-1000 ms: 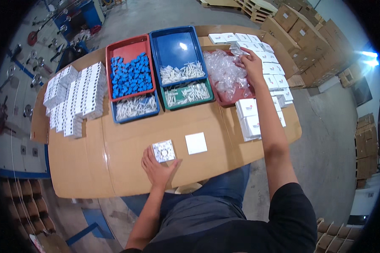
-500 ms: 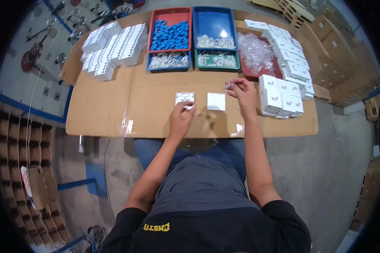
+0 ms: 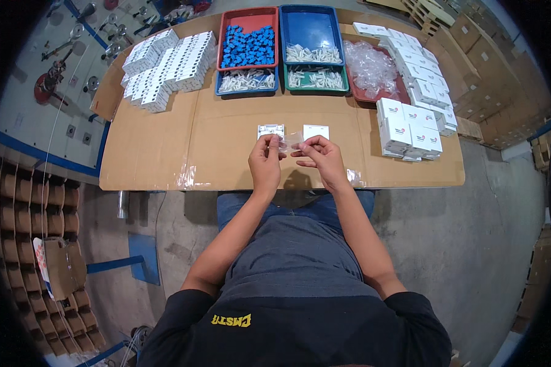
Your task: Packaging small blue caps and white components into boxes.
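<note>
My left hand (image 3: 265,159) and my right hand (image 3: 320,156) are raised together over the cardboard-covered table (image 3: 214,153), both pinching a small clear plastic bag (image 3: 292,143) stretched between them. Just beyond the hands lie a white square switch plate with a patterned face (image 3: 270,131) and a plain white square plate (image 3: 316,132), flat on the table.
At the back stand a red tray of blue parts (image 3: 247,44), a blue tray of white parts (image 3: 248,81), a green tray of white parts (image 3: 316,78) and a red tray of clear bags (image 3: 370,66). White boxes are stacked at left (image 3: 165,64) and right (image 3: 410,128).
My right hand came back from the tray of clear bags with one bag. My left hand left the patterned plate, and both hands now hold the bag. The view tilted downward.
</note>
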Motion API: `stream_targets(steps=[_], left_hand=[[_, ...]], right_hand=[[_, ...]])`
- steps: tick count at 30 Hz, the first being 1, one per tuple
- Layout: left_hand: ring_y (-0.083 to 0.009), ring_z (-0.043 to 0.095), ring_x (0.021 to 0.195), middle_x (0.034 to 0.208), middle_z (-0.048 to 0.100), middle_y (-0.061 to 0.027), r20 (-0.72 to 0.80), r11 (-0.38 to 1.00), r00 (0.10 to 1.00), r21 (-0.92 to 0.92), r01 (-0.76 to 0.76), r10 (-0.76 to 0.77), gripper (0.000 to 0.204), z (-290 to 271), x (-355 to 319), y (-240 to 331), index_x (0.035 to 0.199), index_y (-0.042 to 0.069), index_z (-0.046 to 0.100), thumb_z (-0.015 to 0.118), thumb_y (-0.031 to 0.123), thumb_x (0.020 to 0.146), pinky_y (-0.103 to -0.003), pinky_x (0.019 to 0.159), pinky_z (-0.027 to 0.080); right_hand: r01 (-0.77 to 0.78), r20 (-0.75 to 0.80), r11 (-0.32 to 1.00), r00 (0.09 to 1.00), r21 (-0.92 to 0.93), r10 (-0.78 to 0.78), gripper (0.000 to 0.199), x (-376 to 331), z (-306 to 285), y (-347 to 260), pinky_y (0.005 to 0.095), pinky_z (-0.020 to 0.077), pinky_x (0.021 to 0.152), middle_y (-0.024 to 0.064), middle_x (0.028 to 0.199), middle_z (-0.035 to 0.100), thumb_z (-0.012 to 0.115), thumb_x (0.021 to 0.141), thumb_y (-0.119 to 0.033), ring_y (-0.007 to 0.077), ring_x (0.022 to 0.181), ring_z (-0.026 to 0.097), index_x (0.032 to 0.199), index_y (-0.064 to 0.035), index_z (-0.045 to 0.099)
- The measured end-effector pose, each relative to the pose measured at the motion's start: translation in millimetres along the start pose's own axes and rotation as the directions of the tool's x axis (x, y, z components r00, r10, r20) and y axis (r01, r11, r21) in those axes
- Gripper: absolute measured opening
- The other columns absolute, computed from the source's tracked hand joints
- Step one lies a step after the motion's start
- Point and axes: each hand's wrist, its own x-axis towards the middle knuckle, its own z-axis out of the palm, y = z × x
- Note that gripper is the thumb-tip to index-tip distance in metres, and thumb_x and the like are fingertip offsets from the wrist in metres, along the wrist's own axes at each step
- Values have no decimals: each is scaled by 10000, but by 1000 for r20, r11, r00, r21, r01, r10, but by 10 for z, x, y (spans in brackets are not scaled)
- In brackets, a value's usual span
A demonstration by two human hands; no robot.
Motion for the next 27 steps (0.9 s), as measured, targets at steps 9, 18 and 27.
stream_targets(steps=[9,18,27], left_hand=[[-41,530,647,765,605,17,142,997,988,59,55,-63,220,-2,101,-28,1026,10,676,614,218,1058,-211,572,427],[-212,622,821,943,643,-54,138,824,894,349,-446,426,194,-20,147,161,952,50,705,781,222,903,-326,700,476],[-207,659,749,901,725,-51,359,758,866,435,-485,348,155,-61,103,50,955,65,732,803,150,847,-340,772,490]], right_hand=[[-20,36,988,999,-153,26,175,-61,-142,-115,318,636,741,93,979,727,665,994,-130,173,891,726,1104,6,677],[10,-107,992,994,-125,-23,157,-53,-91,-148,297,622,694,68,954,725,691,971,-130,143,832,702,1055,2,707],[-55,-131,992,991,-116,40,159,43,56,-78,281,593,681,30,887,706,734,956,-173,101,790,656,1008,-26,761]])
